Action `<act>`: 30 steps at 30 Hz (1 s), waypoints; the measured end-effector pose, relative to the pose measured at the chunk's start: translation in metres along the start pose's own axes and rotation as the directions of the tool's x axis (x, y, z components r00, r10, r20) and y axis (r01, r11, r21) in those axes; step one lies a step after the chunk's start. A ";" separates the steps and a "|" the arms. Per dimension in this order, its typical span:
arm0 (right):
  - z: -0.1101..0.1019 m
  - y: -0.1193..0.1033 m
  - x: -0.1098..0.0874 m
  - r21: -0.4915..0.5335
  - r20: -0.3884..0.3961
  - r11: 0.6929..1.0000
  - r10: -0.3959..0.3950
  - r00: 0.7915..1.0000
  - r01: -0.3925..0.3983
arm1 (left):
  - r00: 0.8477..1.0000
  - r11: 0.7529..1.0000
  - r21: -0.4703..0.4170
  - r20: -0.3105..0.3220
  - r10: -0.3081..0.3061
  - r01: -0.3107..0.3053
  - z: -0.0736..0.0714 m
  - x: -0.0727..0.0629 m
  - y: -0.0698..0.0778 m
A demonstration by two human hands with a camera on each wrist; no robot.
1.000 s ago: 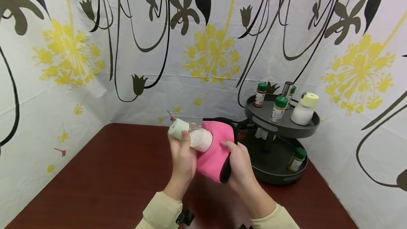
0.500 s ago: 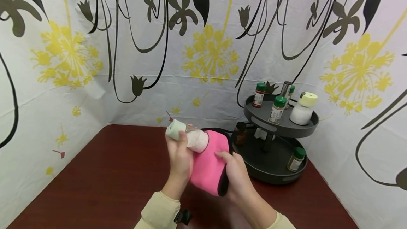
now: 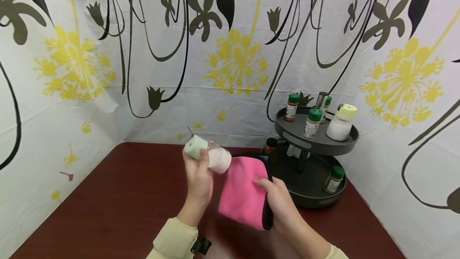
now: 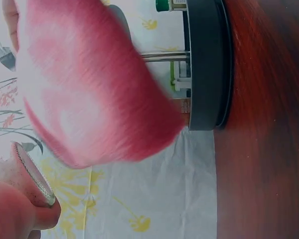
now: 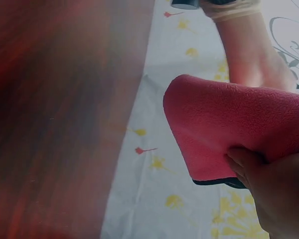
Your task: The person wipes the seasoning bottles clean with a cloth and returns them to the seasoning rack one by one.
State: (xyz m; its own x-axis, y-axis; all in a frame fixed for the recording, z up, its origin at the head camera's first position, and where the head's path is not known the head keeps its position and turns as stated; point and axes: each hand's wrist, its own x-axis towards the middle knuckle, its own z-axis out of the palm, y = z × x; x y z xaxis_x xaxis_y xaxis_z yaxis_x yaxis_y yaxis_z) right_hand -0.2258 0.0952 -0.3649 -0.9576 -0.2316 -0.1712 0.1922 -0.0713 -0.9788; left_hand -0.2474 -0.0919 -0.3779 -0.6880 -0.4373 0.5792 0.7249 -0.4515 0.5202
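My left hand grips a clear shaker jar of white powder by its pale green lid end, tilted above the table. In the left wrist view the base of the jar shows beyond the fingers. My right hand pinches a folded pink cloth with black edging, thumb on top. The cloth hangs right beside the jar's base; whether they touch I cannot tell. From the right wrist view, the thumb presses into the cloth, and the left forearm shows behind it.
A dark two-tier round rack stands at the right back. Its upper tier bears green-capped spice jars and a yellow-lidded shaker. On the lower tier are a green-capped jar and a dark-capped brown bottle. A patterned sheet hangs behind the brown table.
The cloth has moved down and off the jar's base, which it overlapped before. My left hand has shifted slightly left with the jar still held.
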 end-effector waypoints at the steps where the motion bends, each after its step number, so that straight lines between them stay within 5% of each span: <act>1: -0.003 0.002 0.000 0.000 0.000 1.000 0.011 1.000 -0.011 | 1.000 1.000 0.006 0.005 -0.008 0.008 0.001 0.000 0.000; 8: -0.023 0.014 -0.005 0.014 0.012 0.999 0.044 0.999 -0.045 | 0.994 0.987 0.138 0.057 -0.089 0.080 0.010 0.007 -0.008; 13: -0.036 0.022 -0.014 -0.016 -0.024 0.997 0.070 0.997 -0.071 | 0.978 0.929 0.345 0.110 -0.179 0.131 0.012 0.012 -0.025; 20: -0.056 0.037 -0.025 -0.091 -0.025 0.986 0.135 0.991 -0.137 | 0.920 0.811 0.567 0.225 -0.322 0.145 0.022 0.021 -0.061; 25: -0.068 0.045 -0.029 -0.162 -0.064 0.979 0.112 0.992 -0.121 | 0.854 0.723 0.666 0.254 -0.454 0.186 0.036 0.025 -0.089; 30: -0.076 0.049 -0.031 -0.174 -0.163 0.974 0.120 0.979 -0.148 | 0.816 0.669 0.724 0.277 -0.507 0.170 0.044 0.028 -0.119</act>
State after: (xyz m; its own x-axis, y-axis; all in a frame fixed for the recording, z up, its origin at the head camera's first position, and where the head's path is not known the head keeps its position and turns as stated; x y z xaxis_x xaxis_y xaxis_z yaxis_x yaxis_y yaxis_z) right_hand -0.2027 0.1731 -0.4163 -0.9497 -0.0775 -0.3033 0.2916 0.1334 -0.9472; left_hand -0.3513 -0.0162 -0.3956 -0.9197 0.0871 0.3829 0.3926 0.1867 0.9006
